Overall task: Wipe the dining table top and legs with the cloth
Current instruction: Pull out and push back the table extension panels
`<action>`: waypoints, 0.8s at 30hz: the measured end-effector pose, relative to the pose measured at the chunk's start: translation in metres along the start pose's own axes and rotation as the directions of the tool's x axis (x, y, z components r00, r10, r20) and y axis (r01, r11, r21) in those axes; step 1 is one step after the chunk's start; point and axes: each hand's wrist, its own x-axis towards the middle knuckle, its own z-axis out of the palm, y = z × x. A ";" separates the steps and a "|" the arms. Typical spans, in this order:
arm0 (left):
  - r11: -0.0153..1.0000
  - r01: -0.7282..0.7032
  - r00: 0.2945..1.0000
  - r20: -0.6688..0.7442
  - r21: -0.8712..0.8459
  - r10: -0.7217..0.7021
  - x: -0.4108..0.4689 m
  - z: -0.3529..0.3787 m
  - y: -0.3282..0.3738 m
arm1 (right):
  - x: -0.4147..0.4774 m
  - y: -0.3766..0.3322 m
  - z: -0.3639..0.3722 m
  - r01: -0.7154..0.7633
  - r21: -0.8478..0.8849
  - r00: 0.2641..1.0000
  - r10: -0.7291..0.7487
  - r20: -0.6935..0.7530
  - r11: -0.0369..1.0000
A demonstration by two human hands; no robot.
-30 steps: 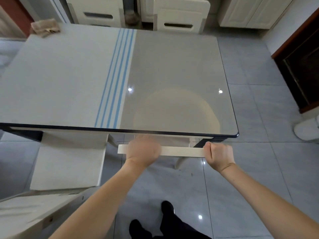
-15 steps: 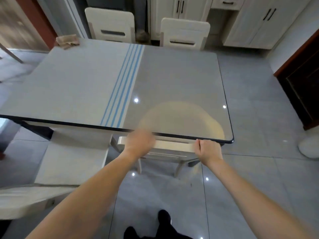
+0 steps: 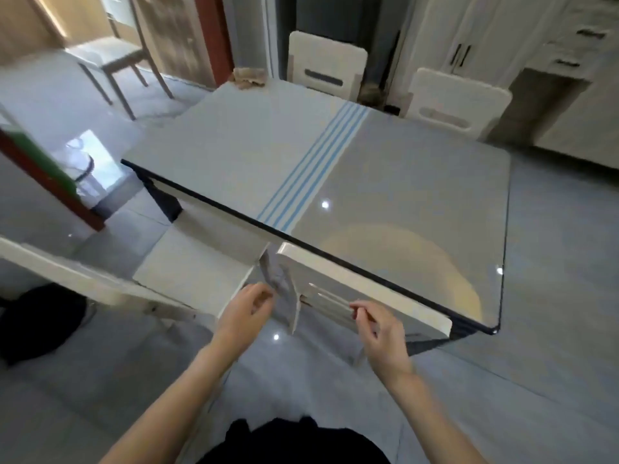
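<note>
At the near edge of the worktop [image 3: 418, 169], two bare forearms reach up from the bottom of the frame and the hands hover side by side just below the rim. The left hand [image 3: 246, 314] is turned palm inward, its fingers loosely bent and the thumb apart, holding nothing; it is just beside the side edge of a white chair [image 3: 361, 289] tucked under the worktop. The right hand [image 3: 380, 329] is in front of that chair's back, its fingers likewise slack and half bent, gripping nothing. Blur makes it impossible to tell whether its fingertips touch the slot in the back. The chair's seat is hidden beneath the glossy top, and of the worktop's supports only a dark leg [image 3: 164, 202] under the left corner shows clearly. A second chair [image 3: 83, 276] at the near left is cut off by the frame edge. The cloth [image 3: 249, 78], a crumpled tan heap too small to make out in detail, lies on the far left corner of the worktop. It is well apart from both hands, on the other side of the blue stripes [image 3: 315, 172].
</note>
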 end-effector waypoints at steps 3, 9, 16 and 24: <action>0.973 0.232 0.972 -0.036 -0.016 -0.233 -0.060 -0.007 -0.042 | -0.004 0.008 0.035 -0.090 0.031 0.977 0.082 0.195 0.995; 0.864 0.496 0.817 -0.291 -0.083 -0.497 -0.153 -0.040 -0.089 | 0.008 -0.028 0.100 -0.011 0.036 0.872 -0.008 0.490 0.999; 0.853 0.492 0.655 -0.572 -0.172 -0.493 -0.154 -0.127 -0.128 | 0.041 -0.132 0.181 0.188 0.155 0.813 -0.242 0.530 0.970; 0.940 0.281 0.762 -0.640 0.194 -0.095 -0.063 -0.275 -0.159 | 0.057 -0.246 0.292 0.235 0.231 0.854 -0.314 0.415 0.944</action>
